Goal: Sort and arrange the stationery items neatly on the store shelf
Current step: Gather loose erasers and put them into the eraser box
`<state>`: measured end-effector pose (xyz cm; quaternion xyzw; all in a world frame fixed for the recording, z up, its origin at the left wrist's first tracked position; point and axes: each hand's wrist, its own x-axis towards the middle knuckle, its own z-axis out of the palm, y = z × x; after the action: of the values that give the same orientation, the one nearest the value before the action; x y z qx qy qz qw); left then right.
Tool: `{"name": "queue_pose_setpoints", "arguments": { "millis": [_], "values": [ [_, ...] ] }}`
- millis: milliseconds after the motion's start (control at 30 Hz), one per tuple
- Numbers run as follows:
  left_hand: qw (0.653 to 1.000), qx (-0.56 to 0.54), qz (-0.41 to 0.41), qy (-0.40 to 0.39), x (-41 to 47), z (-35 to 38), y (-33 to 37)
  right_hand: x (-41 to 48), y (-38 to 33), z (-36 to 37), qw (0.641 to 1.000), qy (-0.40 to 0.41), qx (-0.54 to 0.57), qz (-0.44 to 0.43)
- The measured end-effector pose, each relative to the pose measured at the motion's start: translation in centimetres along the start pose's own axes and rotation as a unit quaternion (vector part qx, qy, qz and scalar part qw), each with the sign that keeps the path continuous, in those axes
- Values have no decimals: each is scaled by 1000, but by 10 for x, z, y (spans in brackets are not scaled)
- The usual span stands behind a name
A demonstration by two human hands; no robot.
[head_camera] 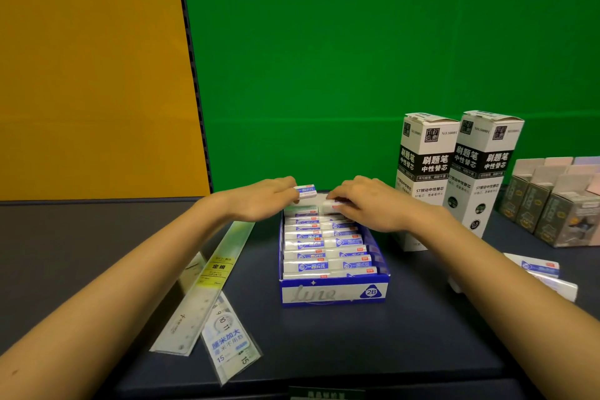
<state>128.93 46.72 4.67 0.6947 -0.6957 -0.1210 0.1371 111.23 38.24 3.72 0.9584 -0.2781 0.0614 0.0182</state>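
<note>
From the head view, I see my left hand [259, 196] pinching one wrapped eraser [305, 191] over the far end of the blue display box [334, 294] mid-shelf, while my right hand [367, 201] is closed on another eraser [331, 204] at the back row. I judge them light, firm and slick in their sleeves, best pinched across the long sides.

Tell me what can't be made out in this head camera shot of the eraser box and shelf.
- Back rows of the blue cardboard eraser box: covered by both hands.
- Right hand: fingertips curl over a white eraser; the grip itself is hidden.
- Loose white wrapped erasers: partly behind the right forearm.
- Grey small cartons: cut off by the right edge.
- Dark label strip: cut off at the bottom edge, blurred.
</note>
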Motion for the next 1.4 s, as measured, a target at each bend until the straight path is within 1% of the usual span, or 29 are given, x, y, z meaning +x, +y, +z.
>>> {"name": "queue_pose_setpoints", "arguments": {
  "millis": [133, 333, 467, 567, 767, 1167, 1267, 1400],
  "values": [
    [999, 1, 32, 7, -1, 2, -3, -1, 3, 4, 999, 32, 40, 1],
    [993, 50, 84, 66, -2, 2, -7, -3, 0, 5, 997, 62, 42, 0],
    [988, 74, 80, 106, -2, 3, -9, -5, -3, 5, 997, 78, 19, 17],
    [987, 87, 67, 118, -3, 4, -8, -5, -5, 5, 995, 93, -13, 26],
    [983, 124, 50, 129, -4, 6, -3, -5, -9, 5, 995, 92, -10, 41],
    [954, 225, 53, 188, -2, 19, 5, -8, -12, 6, 994, 97, -11, 48],
    [951, 238, 63, 189, -2, 23, 5, -9, -12, 6, 994, 97, -13, 49],
    [960, 211, 72, 168, -2, 22, 6, -10, -13, 6, 994, 95, -14, 48]
  ]
}}
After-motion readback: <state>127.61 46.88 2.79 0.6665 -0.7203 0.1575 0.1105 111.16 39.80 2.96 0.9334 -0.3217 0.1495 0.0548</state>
